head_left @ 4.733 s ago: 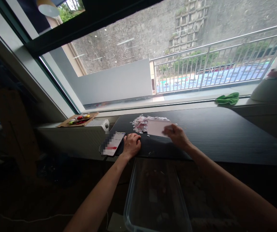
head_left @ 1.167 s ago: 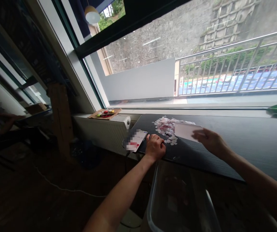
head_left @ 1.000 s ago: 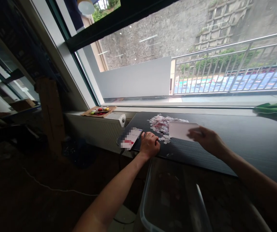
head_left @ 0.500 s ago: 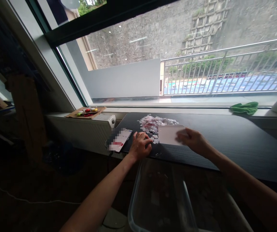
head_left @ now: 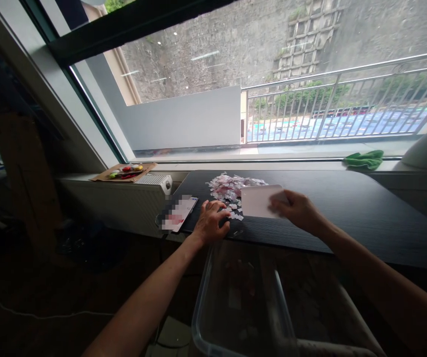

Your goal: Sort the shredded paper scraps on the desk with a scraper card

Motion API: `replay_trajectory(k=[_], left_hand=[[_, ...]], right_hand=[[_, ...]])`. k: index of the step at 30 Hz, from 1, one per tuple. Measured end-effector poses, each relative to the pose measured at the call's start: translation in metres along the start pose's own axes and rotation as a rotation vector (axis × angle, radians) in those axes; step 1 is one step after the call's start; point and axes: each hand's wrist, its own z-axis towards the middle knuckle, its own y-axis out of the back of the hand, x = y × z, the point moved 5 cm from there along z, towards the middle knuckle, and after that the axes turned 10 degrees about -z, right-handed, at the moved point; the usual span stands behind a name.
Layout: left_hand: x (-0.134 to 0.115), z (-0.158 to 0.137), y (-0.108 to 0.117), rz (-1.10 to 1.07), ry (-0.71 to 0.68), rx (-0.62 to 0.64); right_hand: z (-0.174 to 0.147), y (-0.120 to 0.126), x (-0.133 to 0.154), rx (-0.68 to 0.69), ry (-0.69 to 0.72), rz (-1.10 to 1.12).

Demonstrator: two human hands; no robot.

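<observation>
A flat white card (head_left: 258, 201) stands on edge on the dark table, gripped at its right end by my right hand (head_left: 291, 206), whose fingertips are blurred. Behind the card and to its left lies a heap of small torn paper pieces (head_left: 226, 184), pale with pinkish tints. My left hand (head_left: 213, 221) rests at the table's front edge, fingers apart and slightly bent. Its fingertips reach a few loose paper scraps (head_left: 235, 213) between it and the card; whether they touch, I cannot tell.
A phone (head_left: 179, 214) lies left of my left hand. Below the table edge is a clear plastic bin (head_left: 203, 302). On the sill sit a green cloth (head_left: 364, 159) and cardboard (head_left: 103, 173) with colourful items. A radiator (head_left: 112, 201) stands at left.
The whole view has shifted, so things sit further left. My left fingers look more spread, and the loose scraps beside them lie a little differently. The card stays in my right hand.
</observation>
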Motion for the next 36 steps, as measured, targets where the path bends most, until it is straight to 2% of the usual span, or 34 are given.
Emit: replay_trajectory(k=[7, 12, 16, 20, 24, 32, 34, 36], left_hand=[[0.001, 0.000, 0.000, 0.004, 0.014, -0.023], [0.002, 0.000, 0.001, -0.004, 0.029, -0.055], [0.005, 0.001, 0.001, -0.016, 0.064, -0.102], [0.006, 0.001, 0.002, -0.016, 0.075, -0.139], [0.007, 0.001, 0.002, -0.010, 0.077, -0.149], [0.007, 0.001, 0.002, -0.002, 0.060, -0.151], [0.007, 0.001, 0.002, -0.002, 0.064, -0.150], [0.008, 0.001, 0.002, -0.002, 0.065, -0.150]], right_hand=[[0.007, 0.000, 0.003, -0.039, 0.014, -0.080], [-0.003, -0.001, 0.002, 0.011, -0.032, 0.056], [-0.003, 0.007, -0.005, -0.022, -0.114, 0.050], [-0.001, 0.011, -0.020, -0.061, -0.280, 0.165], [-0.002, -0.003, -0.034, 0.027, -0.392, 0.292], [-0.017, -0.014, -0.035, 0.248, -0.413, 0.429], [-0.015, -0.012, -0.035, 0.223, -0.392, 0.444], [-0.009, -0.007, -0.037, 0.105, -0.379, 0.429]])
